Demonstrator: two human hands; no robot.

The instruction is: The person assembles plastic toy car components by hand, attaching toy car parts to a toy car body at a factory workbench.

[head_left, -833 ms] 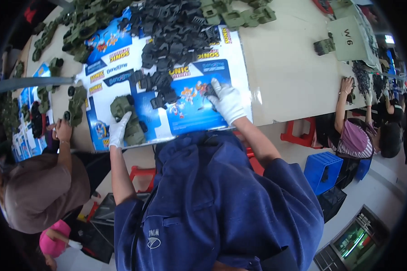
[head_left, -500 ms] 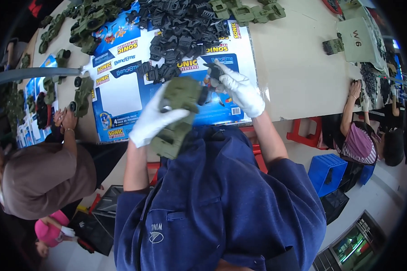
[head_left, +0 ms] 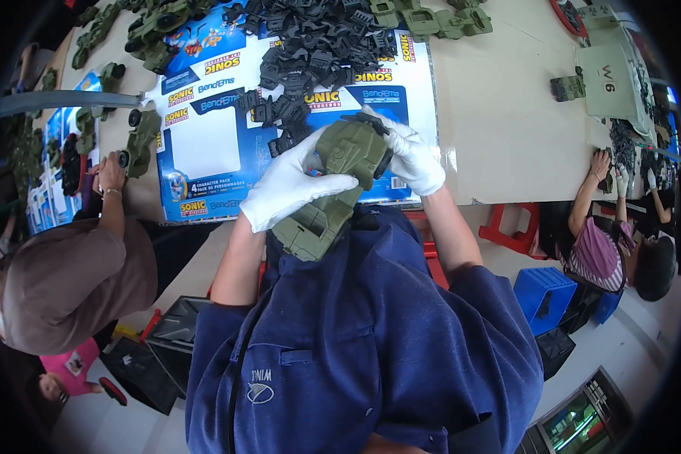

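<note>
My left hand (head_left: 287,189), in a white glove, grips an olive-green toy truck (head_left: 318,227) by its side, above the table's front edge. The truck is tilted, its far end pointing up and to the right. At that far end my right hand (head_left: 412,159), also gloved, has its fingers closed on a small black plastic part (head_left: 369,122) that touches the truck. Part of the black piece is hidden by the fingers. A pile of similar black plastic parts (head_left: 310,64) lies just beyond both hands.
A blue and white printed sheet (head_left: 238,181) covers the table under the pile. More green toy trucks (head_left: 155,38) lie at the far left. Green truck bodies (head_left: 431,21) lie beyond the pile. A co-worker's hand (head_left: 111,172) is at left. A pale green box (head_left: 605,72) stands at right.
The truck has moved right and turned, and my right hand has brought the black part from beside it against its far end. A few loose black parts lie nearer my left hand.
</note>
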